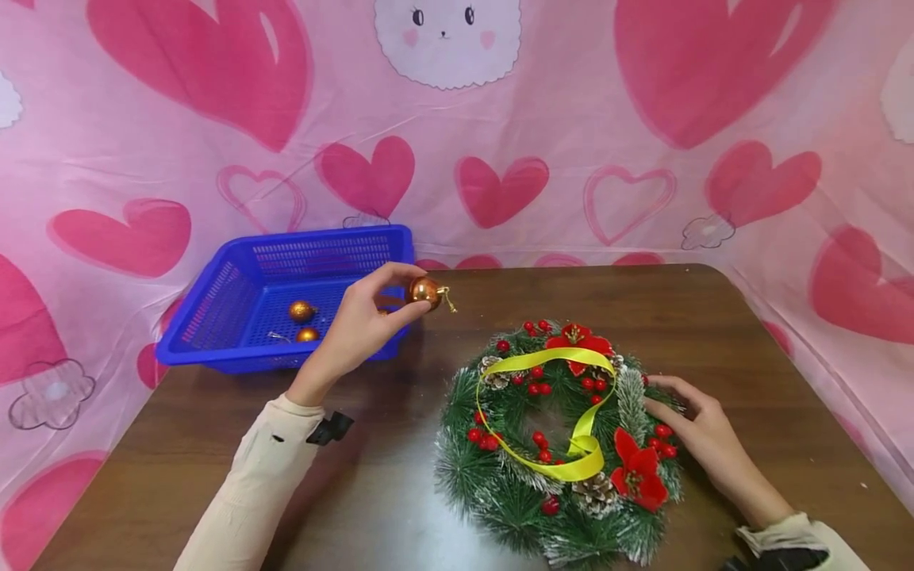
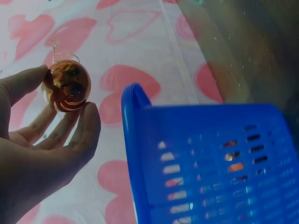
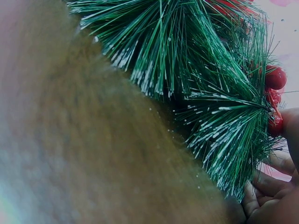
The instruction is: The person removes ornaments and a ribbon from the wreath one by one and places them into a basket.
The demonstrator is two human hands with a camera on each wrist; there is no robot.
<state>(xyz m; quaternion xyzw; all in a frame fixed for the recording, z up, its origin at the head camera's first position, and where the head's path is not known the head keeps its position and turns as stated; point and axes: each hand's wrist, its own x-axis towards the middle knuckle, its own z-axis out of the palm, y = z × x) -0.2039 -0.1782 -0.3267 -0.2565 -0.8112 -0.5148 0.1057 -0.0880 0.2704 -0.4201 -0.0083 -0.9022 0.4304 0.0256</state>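
Note:
My left hand [image 1: 364,317] pinches a shiny copper-gold Christmas ball [image 1: 424,293] between thumb and fingers, in the air just past the right side of a blue basket [image 1: 246,354]. A thin gold hanging loop [image 1: 447,298] sticks out from the ball's cap. On the table lies a green wreath [image 1: 464,476] with red berries, red flowers and pine cones. A yellow ribbon [image 1: 587,460] is looped over its top. My right hand [image 1: 707,440] grips the wreath's right edge; in the right wrist view its fingers [image 3: 268,186] are partly hidden by the needles.
Inside the basket are a glittery gold ball [image 1: 301,311] and a smooth gold ball [image 1: 308,335]; another shows partly behind my left hand. The brown wooden table [image 1: 385,476] meets a pink heart-patterned cloth [image 1: 564,119] along its back edge.

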